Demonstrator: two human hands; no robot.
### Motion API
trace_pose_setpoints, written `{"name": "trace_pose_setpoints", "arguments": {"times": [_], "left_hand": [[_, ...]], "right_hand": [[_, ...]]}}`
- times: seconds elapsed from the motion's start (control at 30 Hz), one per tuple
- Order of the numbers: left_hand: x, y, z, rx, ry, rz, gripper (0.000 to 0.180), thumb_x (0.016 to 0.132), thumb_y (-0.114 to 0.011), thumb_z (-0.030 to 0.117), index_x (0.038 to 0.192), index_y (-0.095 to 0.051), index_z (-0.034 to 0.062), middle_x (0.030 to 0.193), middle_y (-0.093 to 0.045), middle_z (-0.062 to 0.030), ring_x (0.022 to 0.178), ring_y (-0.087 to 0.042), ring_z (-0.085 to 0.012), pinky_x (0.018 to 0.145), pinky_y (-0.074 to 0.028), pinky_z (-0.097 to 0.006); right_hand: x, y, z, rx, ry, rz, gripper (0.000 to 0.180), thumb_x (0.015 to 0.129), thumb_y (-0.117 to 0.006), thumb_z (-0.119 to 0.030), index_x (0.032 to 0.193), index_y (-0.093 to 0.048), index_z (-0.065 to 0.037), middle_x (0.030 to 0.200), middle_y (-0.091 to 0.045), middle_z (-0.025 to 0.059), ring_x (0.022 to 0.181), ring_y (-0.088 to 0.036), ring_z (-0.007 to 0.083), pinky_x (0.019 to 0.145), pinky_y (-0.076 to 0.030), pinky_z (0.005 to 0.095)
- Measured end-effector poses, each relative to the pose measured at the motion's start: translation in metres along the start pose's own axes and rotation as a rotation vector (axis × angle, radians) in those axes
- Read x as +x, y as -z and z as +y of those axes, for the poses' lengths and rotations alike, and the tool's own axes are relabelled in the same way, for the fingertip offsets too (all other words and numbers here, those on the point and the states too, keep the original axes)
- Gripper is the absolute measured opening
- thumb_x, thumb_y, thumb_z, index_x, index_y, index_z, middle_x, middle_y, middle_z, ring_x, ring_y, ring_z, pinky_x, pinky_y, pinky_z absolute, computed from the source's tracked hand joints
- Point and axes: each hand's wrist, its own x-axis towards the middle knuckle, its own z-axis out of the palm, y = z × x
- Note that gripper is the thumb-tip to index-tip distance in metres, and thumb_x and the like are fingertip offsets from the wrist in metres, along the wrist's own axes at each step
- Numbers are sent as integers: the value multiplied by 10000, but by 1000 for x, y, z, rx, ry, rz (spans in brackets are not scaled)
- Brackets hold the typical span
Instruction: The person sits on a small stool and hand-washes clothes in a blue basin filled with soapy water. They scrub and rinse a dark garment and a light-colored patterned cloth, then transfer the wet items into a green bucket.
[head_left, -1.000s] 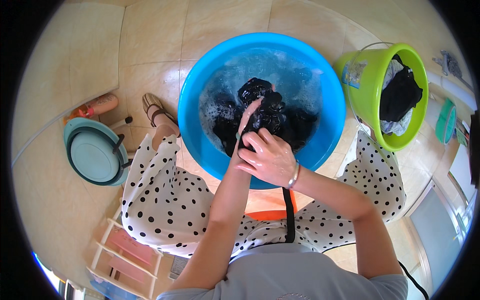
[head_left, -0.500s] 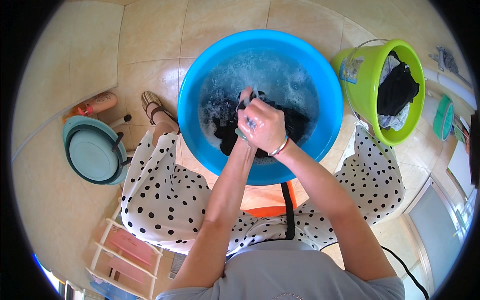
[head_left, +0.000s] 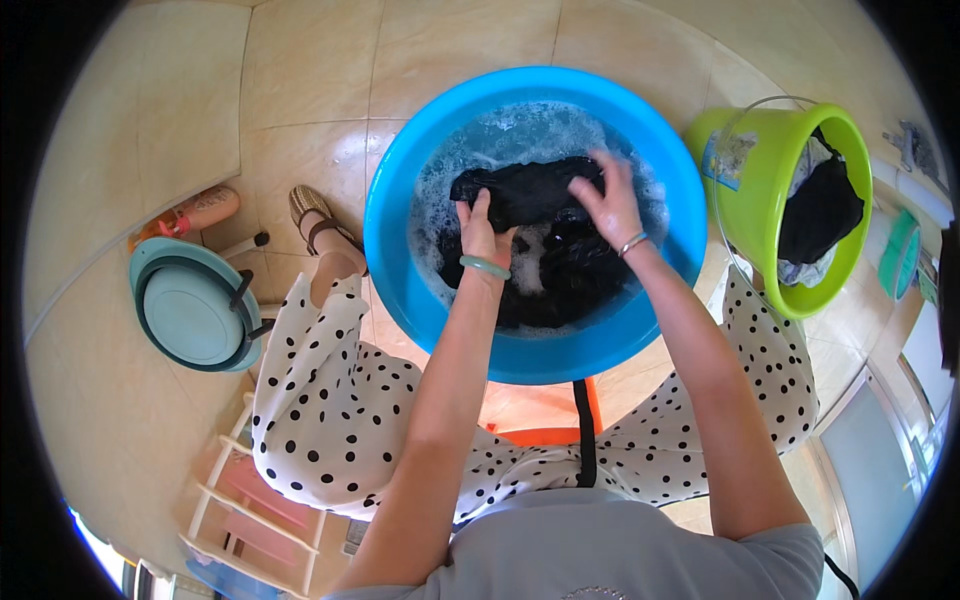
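Note:
A stretch of wet black cloth [head_left: 540, 192] is spread between my hands over the blue basin [head_left: 385, 215]. My left hand [head_left: 484, 230] is closed on its left end, thumb on top. At the right end, my right hand [head_left: 612, 208] has the edge between thumb and fingers; the fingertips are slightly blurred. More black fabric [head_left: 580, 280] lies in the sudsy water [head_left: 510, 130] under my hands. The kind of garment does not show.
A lime green bucket [head_left: 762, 215] holding dark and pale clothes stands tilted at the right. To the left are a grey-green folding basin [head_left: 193, 318] and a pink bottle [head_left: 212, 206]. A pink and white rack [head_left: 262, 500] stands at lower left, an orange object [head_left: 548, 437] before me.
My hands were clasped together, squeezing black cloth low in the basin. They have parted, and the cloth now stretches between them. The whole view has shifted slightly.

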Motion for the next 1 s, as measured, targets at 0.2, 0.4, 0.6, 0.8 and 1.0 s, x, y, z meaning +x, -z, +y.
{"name": "trace_pose_setpoints", "arguments": {"times": [0.2,0.4,0.6,0.8,1.0], "left_hand": [[39,11,-12,88,101,-31,450,916,-534,53,1326,-366,128,1256,-501,-116,1129,-520,-314,903,-444,-544],[19,-11,-4,-68,149,-391,413,904,-598,332,1246,-493,126,1176,-576,-89,1085,-541,-256,950,-429,-438],[-12,-23,22,-31,428,-663,417,923,-544,282,1257,-517,33,1119,-632,-122,1011,-613,-251,905,-491,-395],[-60,-37,4,-271,104,-603,474,859,-532,541,1110,-501,141,1134,-562,-108,1028,-543,-249,861,-487,-372],[-69,-31,11,-346,289,-889,569,841,-523,631,938,-573,73,893,-628,-51,801,-598,-163,719,-509,-313]], "right_hand": [[-6,-40,24,-222,-256,-243,409,816,-661,-135,1195,-509,-145,1152,-514,209,1068,-513,399,894,-465,450],[4,-39,-50,154,-27,30,203,795,-680,-142,971,-595,-86,970,-577,153,913,-563,356,789,-479,409],[-65,43,-161,139,344,-440,194,786,-701,-251,783,-573,-106,786,-492,23,716,-575,193,547,-483,302],[-72,40,-188,-117,455,-74,238,707,-735,-289,886,-618,-185,873,-443,-8,683,-517,145,505,-496,255],[-70,26,-197,-143,419,117,183,708,-737,-303,761,-595,-201,794,-454,-20,640,-530,130,431,-459,256]]}}
